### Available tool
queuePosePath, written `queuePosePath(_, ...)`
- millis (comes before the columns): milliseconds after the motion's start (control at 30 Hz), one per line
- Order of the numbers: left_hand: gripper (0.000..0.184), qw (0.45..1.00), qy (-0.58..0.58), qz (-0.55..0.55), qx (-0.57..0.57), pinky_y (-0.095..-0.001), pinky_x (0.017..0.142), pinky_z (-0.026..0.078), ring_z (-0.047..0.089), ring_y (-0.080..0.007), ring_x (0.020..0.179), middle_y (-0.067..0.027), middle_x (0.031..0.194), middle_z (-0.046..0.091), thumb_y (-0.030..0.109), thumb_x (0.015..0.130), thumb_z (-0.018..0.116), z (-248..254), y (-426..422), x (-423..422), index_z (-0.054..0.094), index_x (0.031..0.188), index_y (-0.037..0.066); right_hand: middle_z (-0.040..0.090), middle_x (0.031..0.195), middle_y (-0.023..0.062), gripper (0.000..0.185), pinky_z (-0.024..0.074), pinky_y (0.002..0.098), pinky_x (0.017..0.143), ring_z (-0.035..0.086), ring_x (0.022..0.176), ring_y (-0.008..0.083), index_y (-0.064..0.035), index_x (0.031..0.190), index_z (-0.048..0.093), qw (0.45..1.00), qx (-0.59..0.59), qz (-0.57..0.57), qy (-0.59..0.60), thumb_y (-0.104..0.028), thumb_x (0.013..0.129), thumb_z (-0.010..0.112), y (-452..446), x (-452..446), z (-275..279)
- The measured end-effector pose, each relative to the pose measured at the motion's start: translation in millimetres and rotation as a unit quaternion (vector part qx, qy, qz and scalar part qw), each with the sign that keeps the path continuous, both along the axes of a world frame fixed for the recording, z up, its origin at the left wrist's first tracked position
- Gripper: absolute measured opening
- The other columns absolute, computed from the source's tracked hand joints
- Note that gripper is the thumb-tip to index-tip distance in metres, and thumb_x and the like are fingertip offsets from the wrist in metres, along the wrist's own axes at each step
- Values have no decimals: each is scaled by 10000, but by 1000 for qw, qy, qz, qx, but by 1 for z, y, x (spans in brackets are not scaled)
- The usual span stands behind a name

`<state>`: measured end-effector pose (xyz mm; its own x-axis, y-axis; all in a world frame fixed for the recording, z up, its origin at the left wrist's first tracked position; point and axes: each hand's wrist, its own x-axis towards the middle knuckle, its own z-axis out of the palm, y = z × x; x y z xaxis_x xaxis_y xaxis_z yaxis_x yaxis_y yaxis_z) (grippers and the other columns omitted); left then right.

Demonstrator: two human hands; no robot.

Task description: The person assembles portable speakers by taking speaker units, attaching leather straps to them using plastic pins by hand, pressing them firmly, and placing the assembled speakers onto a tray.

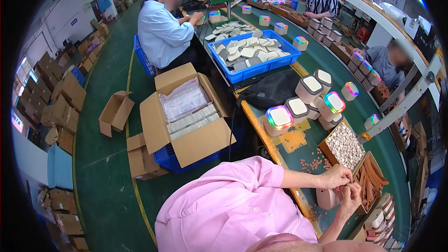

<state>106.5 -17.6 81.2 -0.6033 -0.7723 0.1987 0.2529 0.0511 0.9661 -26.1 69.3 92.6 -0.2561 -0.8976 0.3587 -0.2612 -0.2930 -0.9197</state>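
My left hand [338, 177] and my right hand [351, 199] meet at the table's near edge, both with fingers pinched together. Whatever small piece lies between the fingertips is hidden. Just beside and below them sits a pale pinkish cube-shaped unit [327, 198], partly covered by my right hand. Close by, a box of brown straps [372, 180] lies past my fingers. A tray of small whitish pieces [344, 145] is beyond my left hand. Small reddish-brown discs [315, 164] are scattered on the green tabletop by my left forearm.
Cube units with lit rings [279, 117] stand grouped on the table, others along the green conveyor [326, 60]. A blue crate of pale pads [256, 51] and a black bag [270, 91] lie farther up. An open carton [186, 112] stands left. Co-workers [165, 28] sit nearby.
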Motion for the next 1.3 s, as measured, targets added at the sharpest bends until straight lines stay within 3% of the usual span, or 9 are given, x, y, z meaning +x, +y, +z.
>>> queuePosePath(367, 136, 986, -26, 41, -159, -324, 602, 529, 670, -167, 657, -131, 721, 678, 14, 806, 576, 0, 5, 3, 658, 893, -51, 521, 910, 0, 57, 421, 227, 750, 492, 853, 95, 7, 891, 640, 999, -7, -12, -48, -48, 894, 658, 7, 4, -7)
queuePosePath(667, 187, 972, -26, 15, -234, -419, 652, 518, 669, -369, 731, -204, 814, 676, 43, 811, 555, -5, 4, -1, 629, 977, 5, 585, 974, 28, 82, 455, 244, 794, 548, 882, 114, 14, 974, 629, 995, -14, -72, -65, -5, 895, 630, 7, 7, -16)
queuePosePath(733, 250, 970, -68, 11, -234, -445, 657, 517, 661, -392, 762, -211, 826, 673, 79, 820, 556, 3, 6, 8, 580, 1067, 48, 625, 1007, 48, 133, 479, 258, 831, 585, 915, 126, 20, 1013, 616, 992, 11, -124, -25, 16, 880, 625, 8, 9, -13)
queuePosePath(900, 454, 922, -145, -61, -354, -488, 694, 522, 635, -413, 862, -186, 954, 650, 157, 803, 627, 14, 12, 20, 465, 1224, 107, 648, 822, 50, 118, 494, 254, 697, 623, 750, 116, 16, 904, 667, 981, 117, -75, 136, 14, 787, 683, 19, 9, 27)
queuePosePath(1000, 713, 891, -125, -22, -435, -410, 801, 490, 587, -335, 958, -153, 1061, 592, 162, 714, 741, 5, 11, 23, 451, 1353, 39, 651, 810, 99, 130, 512, 308, 667, 646, 715, 203, -4, 869, 647, 969, 66, -65, 230, -26, 771, 728, 27, 6, 22)
queuePosePath(1033, 776, 886, -126, -17, -446, -414, 819, 473, 568, -346, 943, -154, 1026, 585, 186, 680, 774, 6, 5, 25, 440, 1364, 36, 639, 790, 107, 133, 504, 341, 660, 640, 721, 247, -14, 849, 640, 961, 78, -74, 254, -44, 765, 738, 27, 3, 15)
queuePosePath(1100, 902, 880, -128, 0, -457, -448, 981, 405, 489, -381, 1149, -189, 1224, 509, 224, 611, 831, -3, -3, 24, 411, 1385, 28, 641, 795, 114, 131, 496, 363, 668, 636, 750, 279, -20, 839, 643, 954, 68, -95, 275, -63, 766, 743, 27, 0, 4)
queuePosePath(1233, 1025, 909, -192, -69, -364, -446, 1050, 375, 456, -392, 1217, -200, 1321, 455, 249, 561, 872, -29, -6, 26, 353, 1413, 14, 642, 790, 103, 131, 487, 373, 672, 627, 749, 286, -23, 830, 640, 961, 94, -84, 245, -65, 764, 744, 34, 1, 0)
queuePosePath(1300, 965, 929, -189, -65, -312, -426, 993, 418, 483, -384, 1174, -203, 1258, 478, 141, 553, 883, -37, -7, 22, 384, 1367, 5, 644, 791, 90, 130, 484, 368, 669, 615, 730, 275, -29, 827, 644, 968, 100, -61, 223, -48, 752, 748, 39, 2, 2)
